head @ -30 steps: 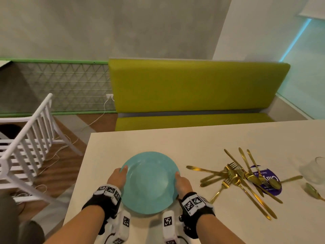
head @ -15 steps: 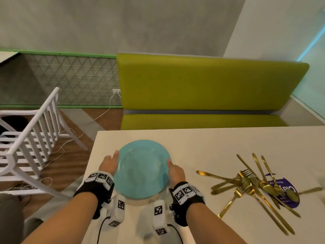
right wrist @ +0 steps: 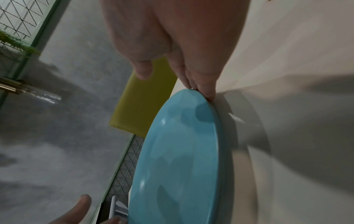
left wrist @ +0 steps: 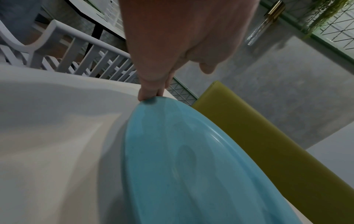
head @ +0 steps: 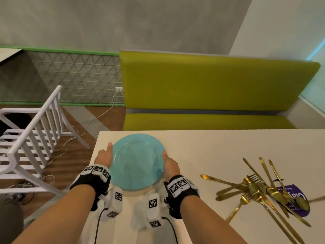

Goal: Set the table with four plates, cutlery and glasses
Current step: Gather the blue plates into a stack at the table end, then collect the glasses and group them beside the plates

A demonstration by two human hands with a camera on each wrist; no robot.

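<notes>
Right now my left hand [head: 104,156] and right hand [head: 170,166] pinch the blue plate [head: 137,162] by its rim at nine and three o'clock, fingers underneath, thumbs along the edge. It hangs just above the counter [head: 202,152], near the far left corner. I judge it stiff, smooth, breakable, so the rim suits. Both forearms reach forward, wrists level. Gold cutlery [head: 263,191] lies at three o'clock.
</notes>
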